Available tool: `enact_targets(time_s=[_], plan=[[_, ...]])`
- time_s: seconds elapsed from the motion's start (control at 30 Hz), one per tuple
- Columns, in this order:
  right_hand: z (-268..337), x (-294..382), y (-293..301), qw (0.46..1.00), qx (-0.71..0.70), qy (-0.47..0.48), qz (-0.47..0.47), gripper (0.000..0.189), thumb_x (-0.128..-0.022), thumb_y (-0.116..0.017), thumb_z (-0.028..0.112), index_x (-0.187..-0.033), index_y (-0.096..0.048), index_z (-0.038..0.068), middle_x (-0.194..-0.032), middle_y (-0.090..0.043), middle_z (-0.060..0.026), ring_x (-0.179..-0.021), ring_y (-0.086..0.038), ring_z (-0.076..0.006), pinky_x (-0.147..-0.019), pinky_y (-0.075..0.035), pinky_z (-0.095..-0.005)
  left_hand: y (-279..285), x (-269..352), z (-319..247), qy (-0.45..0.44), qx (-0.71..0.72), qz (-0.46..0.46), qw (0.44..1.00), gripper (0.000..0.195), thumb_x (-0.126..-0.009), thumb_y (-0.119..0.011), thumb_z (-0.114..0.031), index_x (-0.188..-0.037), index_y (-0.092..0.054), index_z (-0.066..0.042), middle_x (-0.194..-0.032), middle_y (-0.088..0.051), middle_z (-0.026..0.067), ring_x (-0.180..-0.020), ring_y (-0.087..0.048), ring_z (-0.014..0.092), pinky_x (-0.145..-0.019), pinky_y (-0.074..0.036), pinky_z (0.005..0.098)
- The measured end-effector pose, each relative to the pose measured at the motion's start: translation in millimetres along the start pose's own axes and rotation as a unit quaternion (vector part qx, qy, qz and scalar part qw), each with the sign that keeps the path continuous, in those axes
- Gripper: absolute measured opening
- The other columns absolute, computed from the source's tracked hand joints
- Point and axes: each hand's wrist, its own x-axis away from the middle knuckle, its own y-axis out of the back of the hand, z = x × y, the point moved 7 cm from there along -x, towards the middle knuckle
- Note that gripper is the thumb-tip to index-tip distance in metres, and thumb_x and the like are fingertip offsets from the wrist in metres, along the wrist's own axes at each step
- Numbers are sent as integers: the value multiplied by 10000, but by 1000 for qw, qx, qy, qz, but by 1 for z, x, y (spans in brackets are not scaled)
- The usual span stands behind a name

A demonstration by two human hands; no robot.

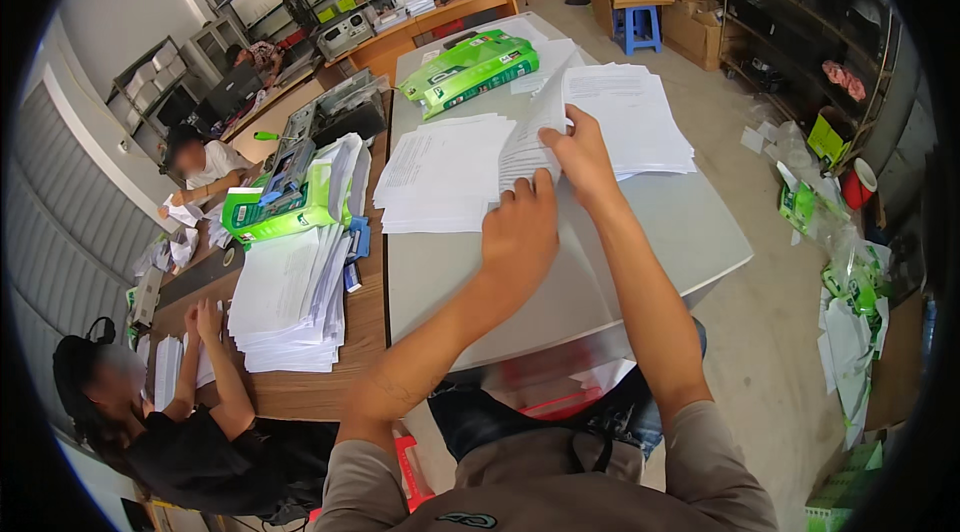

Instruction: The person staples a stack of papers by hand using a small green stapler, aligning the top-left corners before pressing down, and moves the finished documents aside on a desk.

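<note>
Between two stacks of printed paper, a printed paper sheet (534, 136) stands raised and bent over the grey table (465, 299). My right hand (581, 149) pinches its right edge between thumb and fingers. My left hand (523, 224) is at the sheet's lower edge with curled fingers; whether they grip it cannot be told. To the left lies one paper stack (442, 172), to the right another paper stack (630, 119). Beyond them rests a green paper-ream wrapper (472, 71).
Left, on a wooden table (300, 393), are a tall paper pile (281, 299), green ream packs (322, 194) and an open computer case (349, 112). Two people sit along that side. Cardboard boxes (690, 33) and a blue stool (637, 29) stand behind; discarded wrappers (855, 284) litter the right floor.
</note>
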Motion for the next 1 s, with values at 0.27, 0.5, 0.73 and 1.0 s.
enact_targets(time_s=[0.27,0.5,0.73,1.0], plan=[[72,21,-31,947,259,142,125,341,-882,-605,53,-1191,-631,-87,-1057,-700,-280,-999,-680,-376,-899,-498,-399,19,47,62,-45,404,-52,912,594,-992,-610,-392,-1363,-426,33,-1341,-512,219,-1239,-520,322,-1033,-427,437],[106,62,-72,962,30,116,245,311,-942,-621,67,-1231,-643,-46,-1114,-715,-108,-986,-653,-172,-898,-507,-337,-16,59,213,105,802,-158,566,577,-1000,-639,-319,-1414,-432,26,-1464,-489,152,-1318,-496,230,-1101,-391,374],[79,56,-57,974,20,143,176,283,-956,-651,109,-1183,-657,-59,-1039,-714,-95,-937,-639,-138,-843,-503,-296,34,66,197,13,711,-67,700,499,-942,-720,-205,-1346,-537,23,-1295,-638,116,-1157,-609,184,-994,-471,335],[20,73,-40,987,34,73,139,260,-954,-676,144,-1124,-690,-52,-1002,-723,-94,-903,-641,-140,-823,-506,-295,6,51,169,36,681,-121,721,420,-969,-687,-243,-1275,-594,29,-1198,-663,97,-1101,-592,155,-929,-482,313]])
